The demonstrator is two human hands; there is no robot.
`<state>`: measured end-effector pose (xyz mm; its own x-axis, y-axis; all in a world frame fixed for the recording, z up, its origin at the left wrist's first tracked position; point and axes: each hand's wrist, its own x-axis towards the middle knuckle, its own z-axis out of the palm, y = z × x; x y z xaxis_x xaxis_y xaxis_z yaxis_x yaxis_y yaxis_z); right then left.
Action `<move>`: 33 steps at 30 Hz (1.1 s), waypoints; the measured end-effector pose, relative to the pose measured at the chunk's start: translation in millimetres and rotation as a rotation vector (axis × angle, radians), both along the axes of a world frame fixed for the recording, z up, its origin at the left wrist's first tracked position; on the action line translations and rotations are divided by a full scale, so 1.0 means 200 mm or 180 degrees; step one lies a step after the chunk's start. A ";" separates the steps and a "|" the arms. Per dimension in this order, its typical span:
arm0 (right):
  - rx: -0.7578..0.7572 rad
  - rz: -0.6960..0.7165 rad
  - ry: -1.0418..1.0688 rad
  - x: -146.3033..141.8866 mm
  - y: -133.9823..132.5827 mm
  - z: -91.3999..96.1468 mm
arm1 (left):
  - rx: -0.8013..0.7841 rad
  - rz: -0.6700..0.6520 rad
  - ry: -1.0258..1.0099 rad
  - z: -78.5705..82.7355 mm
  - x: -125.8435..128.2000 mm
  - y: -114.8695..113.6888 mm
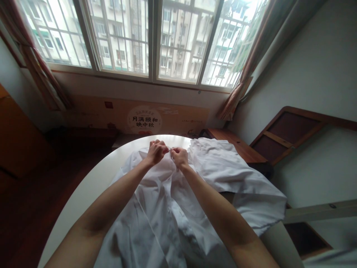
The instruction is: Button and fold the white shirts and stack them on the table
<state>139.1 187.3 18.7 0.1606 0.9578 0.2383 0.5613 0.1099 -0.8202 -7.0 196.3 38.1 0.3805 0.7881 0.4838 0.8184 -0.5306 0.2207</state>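
Note:
A white button-front shirt (156,190) lies rumpled over the table in front of me, its front edges running down toward me. Near its far end, my left hand (157,152) pinches the fabric by the front opening. Close against it on the right, my right hand (179,156) is also closed on the shirt, thumb and fingers pressed together. The two sets of fingertips almost meet. Whether a button lies between them is too small to tell. To the right of my right hand, more white garments (223,160) lie in a loose pile.
The round white table (83,197) carries the clothes. Beyond it stand a wooden desk (223,139) and a printed banner (173,115) below the barred window (178,41). A wooden chair back or headboard-like frame (290,130) leans at the right wall; an orange-brown cabinet (19,137) is at left.

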 end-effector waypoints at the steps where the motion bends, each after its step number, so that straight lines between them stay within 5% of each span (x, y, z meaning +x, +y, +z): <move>1: -0.0035 0.0005 0.0000 -0.01 0.00 0.00 | 0.0053 0.0008 -0.0009 0.00 0.00 -0.01; 6: -0.0054 -0.0124 -0.0036 0.00 -0.04 -0.04 | 0.0268 0.0000 0.0039 -0.05 0.00 -0.05; 15: -0.0004 -0.1378 0.0328 0.16 -0.11 -0.13 | 0.0457 -0.0161 0.0180 -0.19 -0.05 -0.11; 33: 0.0268 -0.1112 0.0084 0.20 -0.14 -0.12 | 0.0426 -0.0215 -0.0018 -0.23 -0.06 -0.13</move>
